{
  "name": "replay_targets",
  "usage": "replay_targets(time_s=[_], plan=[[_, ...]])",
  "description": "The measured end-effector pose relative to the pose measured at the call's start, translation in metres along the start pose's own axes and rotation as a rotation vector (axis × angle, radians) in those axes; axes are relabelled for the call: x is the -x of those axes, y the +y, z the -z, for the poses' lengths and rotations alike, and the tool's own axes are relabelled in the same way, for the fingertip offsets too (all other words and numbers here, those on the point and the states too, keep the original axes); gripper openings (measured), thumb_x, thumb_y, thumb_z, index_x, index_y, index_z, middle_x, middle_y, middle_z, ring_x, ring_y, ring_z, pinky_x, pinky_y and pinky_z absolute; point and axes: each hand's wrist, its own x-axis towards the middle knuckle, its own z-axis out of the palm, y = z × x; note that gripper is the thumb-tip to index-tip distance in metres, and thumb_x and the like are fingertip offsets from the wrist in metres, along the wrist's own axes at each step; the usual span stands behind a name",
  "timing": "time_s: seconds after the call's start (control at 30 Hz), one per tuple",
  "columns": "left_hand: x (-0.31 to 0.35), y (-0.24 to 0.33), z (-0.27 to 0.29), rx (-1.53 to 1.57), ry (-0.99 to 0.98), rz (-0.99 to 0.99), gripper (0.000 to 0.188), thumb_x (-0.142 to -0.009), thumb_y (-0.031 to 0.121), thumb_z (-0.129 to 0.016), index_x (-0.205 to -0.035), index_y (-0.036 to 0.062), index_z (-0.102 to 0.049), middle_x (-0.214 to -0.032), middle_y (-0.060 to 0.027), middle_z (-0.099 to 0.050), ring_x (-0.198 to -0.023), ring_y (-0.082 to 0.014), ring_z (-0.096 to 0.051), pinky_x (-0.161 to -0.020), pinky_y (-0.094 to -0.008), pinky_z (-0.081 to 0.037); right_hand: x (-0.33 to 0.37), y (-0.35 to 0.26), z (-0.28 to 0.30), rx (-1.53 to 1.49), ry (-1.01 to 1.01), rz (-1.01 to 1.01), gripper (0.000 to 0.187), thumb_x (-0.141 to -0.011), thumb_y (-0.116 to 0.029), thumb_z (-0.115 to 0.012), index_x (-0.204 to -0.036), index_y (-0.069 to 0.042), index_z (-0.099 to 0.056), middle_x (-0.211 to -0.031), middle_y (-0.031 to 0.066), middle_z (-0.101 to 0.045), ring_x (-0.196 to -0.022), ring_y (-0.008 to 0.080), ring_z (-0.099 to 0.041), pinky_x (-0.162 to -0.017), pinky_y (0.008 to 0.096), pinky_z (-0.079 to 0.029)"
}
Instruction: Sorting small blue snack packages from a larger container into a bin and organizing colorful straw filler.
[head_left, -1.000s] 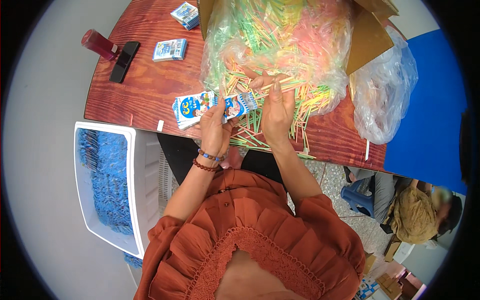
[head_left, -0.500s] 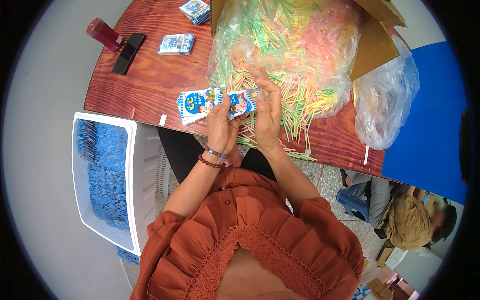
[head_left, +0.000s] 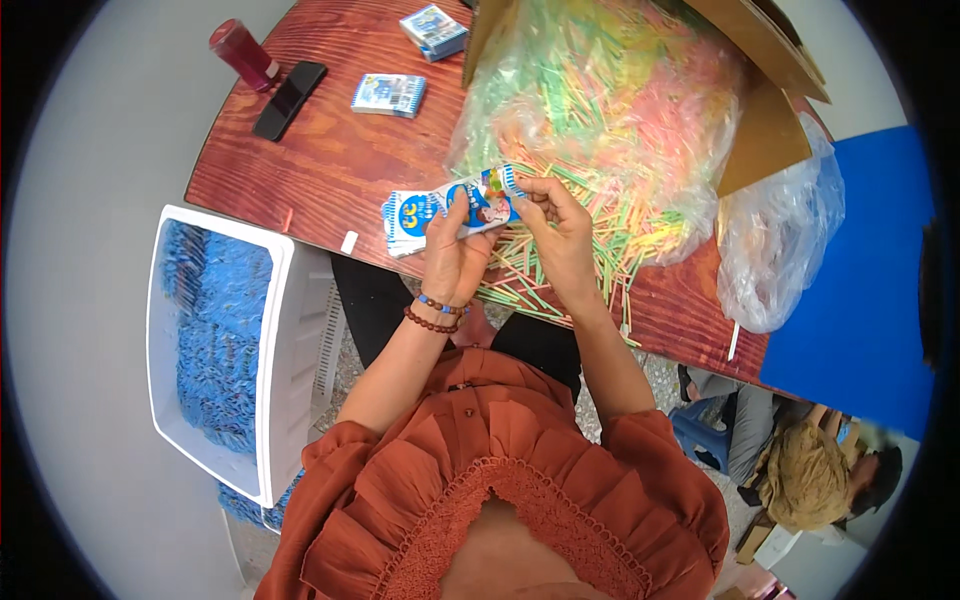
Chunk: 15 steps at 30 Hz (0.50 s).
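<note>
My left hand (head_left: 458, 255) is closed round several small blue-and-white printed packets, its thumb pressed on top. The uppermost packet (head_left: 488, 208) slants up to the right, while the packets beneath it (head_left: 404, 222) stick out to the left, fanned over one another. At the right end of the top packet, my right hand (head_left: 565, 240) pinches the edge between thumb and fingers. Just beyond and below my hands lies a loose heap of thin pastel sticks (head_left: 610, 215), green, yellow and pink, spilling from a clear plastic bag (head_left: 500, 125).
A cardboard box (head_left: 765, 140) surrounds the bag. Beside it sits a crumpled clear bag (head_left: 770, 250). Stacked packets (head_left: 388, 95), a phone (head_left: 290, 100) and a red bottle (head_left: 243, 55) lie farther left. A white foam bin (head_left: 265, 380) holds many blue packets. Another person (head_left: 805, 470) sits at right.
My right hand has gone from upright, extended fingers beside the top packet to a pinch on its right end. That end now lies flatter, showing more print. The whole view has shifted slightly.
</note>
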Motion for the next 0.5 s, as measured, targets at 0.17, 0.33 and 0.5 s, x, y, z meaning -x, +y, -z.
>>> replay_targets(time_s=[0.17, 0.33, 0.5], plan=[[-0.003, 0.029, 0.008, -0.059, 0.002, -0.196, 0.014, -0.096, 0.012, -0.058, -0.108, 0.0037, -0.058, -0.103, -0.0075, -0.066, -0.094, -0.0172, -0.065, -0.085, -0.0354, -0.054, -0.026, -0.014, -0.033, 0.026, 0.078, -0.092, 0.021, -0.089, -0.01, -0.067, -0.106, 0.002, -0.063, -0.088, 0.0039, -0.065, -0.08, 0.006, -0.057, -0.071, 0.0224, -0.047], [-0.034, 0.085, 0.011, -0.279, 0.124, -0.423, 0.018, -0.096, 0.015, -0.059, -0.11, 0.0034, -0.057, -0.101, -0.0067, -0.066, -0.091, -0.0147, -0.064, -0.078, -0.0317, -0.054, -0.108, 0.018, -0.079, 0.052, -0.141, 0.1, 0.019, -0.085, -0.017, -0.07, -0.09, 0.001, -0.066, -0.071, 0.003, -0.065, -0.065, 0.0048, -0.053, -0.058, 0.023, -0.042], [-0.043, 0.117, 0.016, -0.591, 0.435, -0.638, 0.039, -0.095, 0.016, -0.06, -0.128, 0.0017, -0.045, -0.117, -0.0097, -0.058, -0.096, -0.0136, -0.06, -0.074, -0.0261, -0.052, -0.2, 0.035, -0.107, 0.669, -0.167, 0.143, 0.029, -0.085, -0.027, -0.066, -0.096, 0.0, -0.066, -0.087, 0.0175, -0.069, -0.083, 0.0286, -0.066, -0.073, 0.0394, -0.049]])
